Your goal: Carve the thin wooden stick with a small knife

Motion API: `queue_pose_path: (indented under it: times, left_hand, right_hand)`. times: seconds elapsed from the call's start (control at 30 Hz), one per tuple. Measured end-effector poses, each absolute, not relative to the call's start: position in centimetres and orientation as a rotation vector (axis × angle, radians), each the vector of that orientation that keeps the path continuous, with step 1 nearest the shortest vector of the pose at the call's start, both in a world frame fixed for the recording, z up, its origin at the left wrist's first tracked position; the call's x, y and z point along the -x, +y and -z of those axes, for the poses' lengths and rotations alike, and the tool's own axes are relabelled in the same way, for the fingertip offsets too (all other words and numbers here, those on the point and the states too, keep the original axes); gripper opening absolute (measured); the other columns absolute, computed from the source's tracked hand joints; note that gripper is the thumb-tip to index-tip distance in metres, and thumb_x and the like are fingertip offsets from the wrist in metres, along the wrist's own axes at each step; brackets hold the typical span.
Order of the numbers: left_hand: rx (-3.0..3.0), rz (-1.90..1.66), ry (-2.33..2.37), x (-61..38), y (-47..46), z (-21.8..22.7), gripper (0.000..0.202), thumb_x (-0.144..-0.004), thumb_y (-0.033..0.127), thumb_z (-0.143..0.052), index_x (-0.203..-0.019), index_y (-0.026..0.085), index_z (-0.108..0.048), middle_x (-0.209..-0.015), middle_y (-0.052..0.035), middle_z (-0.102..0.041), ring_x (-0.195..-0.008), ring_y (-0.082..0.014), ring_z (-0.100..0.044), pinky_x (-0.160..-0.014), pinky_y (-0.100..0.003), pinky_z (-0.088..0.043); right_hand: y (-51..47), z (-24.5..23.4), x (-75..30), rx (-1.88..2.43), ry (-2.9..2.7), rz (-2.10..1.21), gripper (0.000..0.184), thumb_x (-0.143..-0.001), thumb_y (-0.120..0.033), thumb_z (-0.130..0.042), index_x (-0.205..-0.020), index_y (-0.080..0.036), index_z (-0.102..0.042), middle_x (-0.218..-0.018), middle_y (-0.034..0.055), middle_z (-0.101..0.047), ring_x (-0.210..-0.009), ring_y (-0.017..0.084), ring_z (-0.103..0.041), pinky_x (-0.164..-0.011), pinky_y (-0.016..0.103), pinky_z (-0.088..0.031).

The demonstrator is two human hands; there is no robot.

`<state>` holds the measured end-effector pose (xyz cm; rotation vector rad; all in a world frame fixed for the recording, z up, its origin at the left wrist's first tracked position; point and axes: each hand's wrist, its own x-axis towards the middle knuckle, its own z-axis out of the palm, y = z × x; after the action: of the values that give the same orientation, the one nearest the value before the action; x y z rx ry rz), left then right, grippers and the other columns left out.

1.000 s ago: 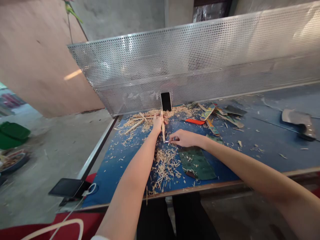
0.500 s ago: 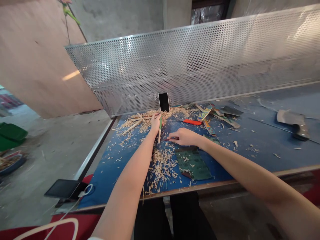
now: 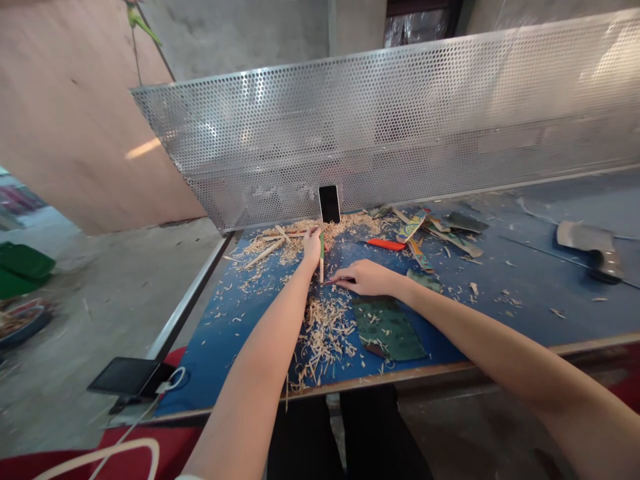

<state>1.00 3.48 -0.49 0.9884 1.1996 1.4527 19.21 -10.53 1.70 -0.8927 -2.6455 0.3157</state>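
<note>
Near the middle of the blue table, my left hand point(image 3: 312, 245) is closed round a narrow strip point(image 3: 321, 265), green at its upper part and pale like bare wood or bamboo at its lower end. My right hand point(image 3: 367, 276) is closed on a thin dark-handled knife point(image 3: 345, 280). The tip of the knife meets or nearly meets the strip's pale lower end; contact is too small to make out. Curled pale shavings point(image 3: 325, 333) lie below both hands. A dark green cloth-like piece point(image 3: 390, 327) lies under my right forearm, with shavings on it.
A phone point(image 3: 329, 204) leans on the perforated metal screen point(image 3: 310, 133). An orange-handled knife point(image 3: 386, 244) and several coloured scraps point(image 3: 413, 228) lie right of centre. Loose pale sticks point(image 3: 265, 253) rest among shavings at left. A tablet point(image 3: 125, 377) with a white cable stands at the front-left corner.
The strip has swung closer to upright, its lower end shifting slightly right. My right hand has moved a little down, and the knife tip has come left to the strip's lower end.
</note>
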Motion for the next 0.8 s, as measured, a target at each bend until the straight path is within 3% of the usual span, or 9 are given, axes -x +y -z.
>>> queue_pose_path:
  times: [0.1,0.23,0.4,0.53,0.8]
  left_hand:
    - [-0.967,-1.426,1.22,-1.1,3.2,0.3,0.021,-0.104,0.04,-0.069,-0.111,0.02,-0.067,-0.075,0.001,-0.063,-0.043,-0.0126,-0.049,-0.052,-0.029,-0.046]
    - [-1.013,-1.441,1.216,-1.1,2.8,0.4,0.02,-0.104,0.04,-0.071,-0.108,0.02,-0.068,-0.074,0.0015,-0.06,-0.045,-0.0122,-0.05,-0.052,-0.028,-0.044]
    - [-1.095,-1.445,1.21,-1.1,2.5,0.7,0.02,-0.104,0.04,-0.074,-0.104,0.021,-0.066,-0.071,0.0038,-0.054,-0.045,-0.0113,-0.048,-0.051,-0.027,-0.039]
    - [-1.085,-1.438,1.221,-1.1,2.6,0.7,0.019,-0.105,0.038,-0.072,-0.107,0.022,-0.064,-0.072,0.0045,-0.054,-0.045,-0.012,-0.048,-0.052,-0.027,-0.039]
    - [-0.998,-1.448,1.232,-1.3,2.7,0.2,0.013,-0.107,0.034,-0.067,-0.106,0.021,-0.063,-0.072,0.0047,-0.054,-0.043,-0.0115,-0.047,-0.051,-0.028,-0.039]
  right_hand:
    - [-10.6,-1.5,-18.9,0.915,-2.64,-0.26,0.035,-0.112,-0.035,-0.057,-0.134,-0.03,-0.083,-0.113,0.0068,-0.088,-0.088,0.024,-0.078,-0.083,0.033,-0.051]
    - [-11.0,-1.7,-18.4,0.975,-2.633,-0.24,0.031,-0.11,-0.034,-0.059,-0.126,-0.029,-0.086,-0.097,0.0056,-0.087,-0.079,0.022,-0.074,-0.078,0.032,-0.046]
    - [-11.1,-2.0,-18.1,1.02,-2.571,-0.489,0.026,-0.107,-0.033,-0.062,-0.115,-0.027,-0.086,-0.086,0.0036,-0.083,-0.069,0.019,-0.066,-0.071,0.031,-0.041]
    - [-11.3,-2.2,-18.0,0.997,-2.592,-0.587,0.027,-0.106,-0.031,-0.061,-0.116,-0.027,-0.085,-0.092,0.0041,-0.085,-0.072,0.02,-0.068,-0.07,0.031,-0.042]
    - [-12.2,-2.7,-18.2,0.996,-2.748,-0.251,0.036,-0.11,-0.033,-0.053,-0.129,-0.03,-0.083,-0.094,0.0061,-0.086,-0.079,0.024,-0.073,-0.073,0.034,-0.041]
